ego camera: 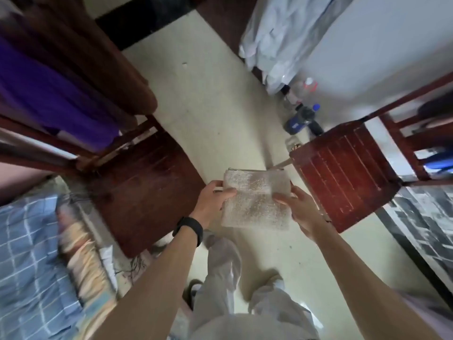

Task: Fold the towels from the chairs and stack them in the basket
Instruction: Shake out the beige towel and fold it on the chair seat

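Holding a folded towel [256, 201] in both hands, up in the air between two wooden chairs.

The left hand [213, 202] grips the towel's left edge, thumb laid over the top face and fingers tucked under; the right hand [300, 209] clamps the right edge the same way, so the pale, nubbly rectangle sits flat and level between them, above the cream floor [215, 106]. The left chair [144, 190] has a bare dark seat, and a purple towel [49, 94] and a brown towel [98, 57] hang over its backrest. The right chair [343, 173] shows a bare slatted red-brown seat, its near corner just beside the right hand. A black band [188, 229] wraps the left wrist. Bottles [301, 111] cluster on the floor beyond the right chair.
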### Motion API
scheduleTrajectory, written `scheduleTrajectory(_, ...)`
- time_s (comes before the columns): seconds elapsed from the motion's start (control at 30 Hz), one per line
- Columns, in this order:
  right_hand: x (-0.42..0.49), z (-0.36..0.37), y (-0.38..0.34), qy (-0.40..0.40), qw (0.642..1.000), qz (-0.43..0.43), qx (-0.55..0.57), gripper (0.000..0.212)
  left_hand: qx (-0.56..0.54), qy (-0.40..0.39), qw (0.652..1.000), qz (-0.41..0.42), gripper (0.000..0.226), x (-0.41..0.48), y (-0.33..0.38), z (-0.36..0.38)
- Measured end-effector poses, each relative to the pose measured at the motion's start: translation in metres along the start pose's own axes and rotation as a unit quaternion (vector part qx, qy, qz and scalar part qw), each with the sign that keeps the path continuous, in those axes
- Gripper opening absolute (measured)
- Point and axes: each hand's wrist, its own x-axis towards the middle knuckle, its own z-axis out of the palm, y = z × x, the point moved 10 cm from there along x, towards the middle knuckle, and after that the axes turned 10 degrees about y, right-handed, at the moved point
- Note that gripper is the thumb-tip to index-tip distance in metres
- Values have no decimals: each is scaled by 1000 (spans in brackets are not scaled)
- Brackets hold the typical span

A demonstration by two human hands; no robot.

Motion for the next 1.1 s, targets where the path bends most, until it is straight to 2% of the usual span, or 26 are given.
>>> scheduleTrajectory(0.1,-41,-100,6,52,995,8,85,44,67,-76,993,54,26,-54,55,77)
scheduleTrajectory(0.23,-111,-239,36,132,971,1,201,35,138,-158,969,134,34,-144,112,197)
scheduleTrajectory(0.33,-173,-333,80,184,943,-14,277,32,191,-209,940,188,34,-221,126,291)
scheduleTrajectory(0.47,-252,-444,161,270,888,-21,372,34,255,-278,882,282,43,-325,117,416)
scheduleTrajectory(0.57,-304,-509,227,320,853,-22,413,35,297,-330,833,330,35,-406,93,503)
scheduleTrajectory(0.67,-352,-570,288,381,813,-25,440,32,330,-383,789,350,41,-482,61,586)
scheduleTrajectory(0.77,-398,-617,350,436,768,-14,468,30,349,-437,752,351,30,-553,22,661)
scheduleTrajectory(0.87,-437,-649,411,490,720,5,491,31,378,-494,706,339,29,-610,-29,729)
scheduleTrajectory(0.93,-464,-659,453,530,677,29,511,34,406,-529,668,332,33,-645,-67,766)
scheduleTrajectory(1.03,-507,-655,513,580,605,59,542,30,458,-571,588,344,41,-695,-131,812)
scheduleTrajectory(1.1,-535,-646,548,610,553,69,564,31,487,-603,543,323,42,-731,-180,833)
